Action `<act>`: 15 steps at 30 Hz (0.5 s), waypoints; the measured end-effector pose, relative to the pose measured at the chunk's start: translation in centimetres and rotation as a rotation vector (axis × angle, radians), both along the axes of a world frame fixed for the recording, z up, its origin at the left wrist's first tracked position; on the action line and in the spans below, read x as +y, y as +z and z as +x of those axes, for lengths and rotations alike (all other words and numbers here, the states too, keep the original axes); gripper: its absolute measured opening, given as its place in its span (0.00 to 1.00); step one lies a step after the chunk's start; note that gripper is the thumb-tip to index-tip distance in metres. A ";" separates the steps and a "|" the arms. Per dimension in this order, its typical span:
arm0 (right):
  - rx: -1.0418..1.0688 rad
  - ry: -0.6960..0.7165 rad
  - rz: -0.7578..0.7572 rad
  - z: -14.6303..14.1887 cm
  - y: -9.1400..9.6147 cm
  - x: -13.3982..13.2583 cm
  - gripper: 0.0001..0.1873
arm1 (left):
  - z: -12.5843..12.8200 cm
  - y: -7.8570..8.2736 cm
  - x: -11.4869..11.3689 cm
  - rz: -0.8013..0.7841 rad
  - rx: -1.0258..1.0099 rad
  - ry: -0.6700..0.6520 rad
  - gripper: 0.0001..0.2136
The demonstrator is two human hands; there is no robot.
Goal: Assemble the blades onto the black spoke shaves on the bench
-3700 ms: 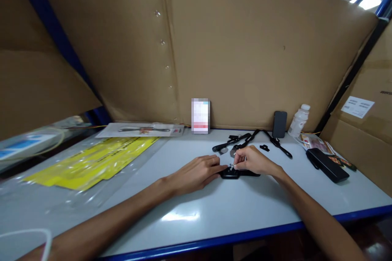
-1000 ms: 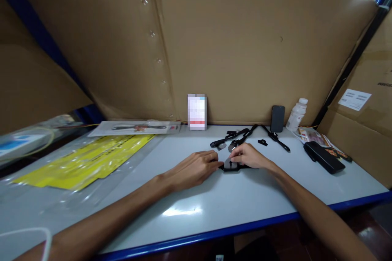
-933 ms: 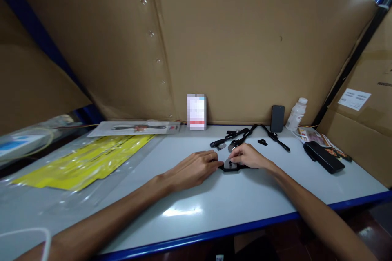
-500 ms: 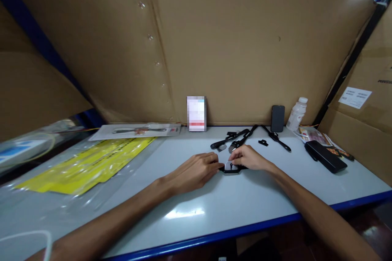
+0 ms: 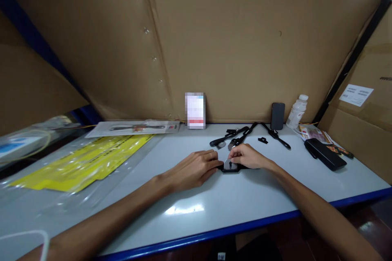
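A black spokeshave (image 5: 230, 171) lies on the table with its handles pointing left and right. My left hand (image 5: 200, 167) is closed around its left handle, the fingers covering most of that end. Over the tool's middle, my right hand (image 5: 247, 156) pinches a silver blade (image 5: 227, 165) by its upper right edge. A dark slot or screw shows in the blade's face. Whether the blade is fully seated in the body, I cannot tell. Just behind my hands lie several more black spokeshaves (image 5: 225, 140), and a small black part (image 5: 262, 140) sits to their right.
A phone (image 5: 277, 116) and a bottle (image 5: 296, 112) stand at the back right, near a black case (image 5: 325, 154). A lit screen (image 5: 195, 111) leans on the cardboard wall (image 5: 232, 49). Plastic-wrapped yellow sheets (image 5: 88, 163) and a packaged tool (image 5: 133, 128) lie left.
The view has tilted and shifted slightly. Both hands keep nearly the same place and grip; the blade sits at a slightly different angle under my right fingers.
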State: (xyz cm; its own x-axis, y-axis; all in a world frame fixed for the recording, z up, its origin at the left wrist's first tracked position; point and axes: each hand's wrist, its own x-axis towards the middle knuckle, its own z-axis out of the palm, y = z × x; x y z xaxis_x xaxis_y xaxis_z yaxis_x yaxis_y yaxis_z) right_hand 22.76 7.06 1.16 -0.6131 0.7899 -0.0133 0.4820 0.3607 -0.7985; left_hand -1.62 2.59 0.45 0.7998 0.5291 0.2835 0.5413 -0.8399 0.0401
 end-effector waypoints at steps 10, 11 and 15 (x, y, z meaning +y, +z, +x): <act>0.006 0.021 -0.027 0.1 -0.1 0.2 0.10 | 0.1 0.3 -0.2 -0.030 0.013 0.014 0.15; 0.007 0.020 -0.031 0.2 -0.2 0.2 0.09 | 0.1 0.3 -0.2 -0.031 0.014 0.016 0.15; 0.011 0.024 -0.032 0.2 -0.5 0.5 0.09 | 0.1 0.4 -0.3 -0.041 0.025 0.017 0.15</act>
State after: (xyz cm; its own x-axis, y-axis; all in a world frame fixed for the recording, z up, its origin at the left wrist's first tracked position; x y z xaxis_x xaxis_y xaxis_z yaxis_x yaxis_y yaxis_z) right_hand 22.97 7.53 0.71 -0.6322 0.7742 -0.0314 0.4644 0.3462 -0.8151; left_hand -1.56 2.33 0.82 0.7973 0.5531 0.2415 0.5564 -0.8287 0.0610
